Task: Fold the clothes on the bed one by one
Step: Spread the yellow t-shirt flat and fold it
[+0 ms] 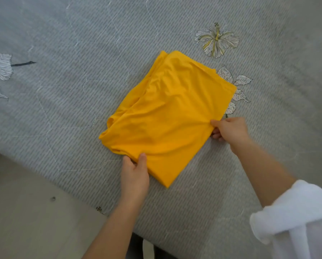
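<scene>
A yellow garment (167, 116), already doubled into a rough rectangle, lies flat on the bed (63, 90), close to the near edge and well away from any corner in view. It sits there because that keeps it within reach of both arms and gives the cloth a flat surface to crease against.

The left hand (135, 176) pinches the garment's near side, thumb on top and fingers beneath. The right hand (230, 130) grips the right-hand corner the same way, its fingers probably tucked under the layers, though they are partly hidden. Holding two points along one side keeps the stacked layers together and the edge taut, which suits either lifting that side over for another fold or tugging out the wrinkles that run across the middle.

Both forearms reach forward from the near edge, wrists low to the bed. The right arm's white sleeve (296, 212) is pushed up above the elbow.
</scene>
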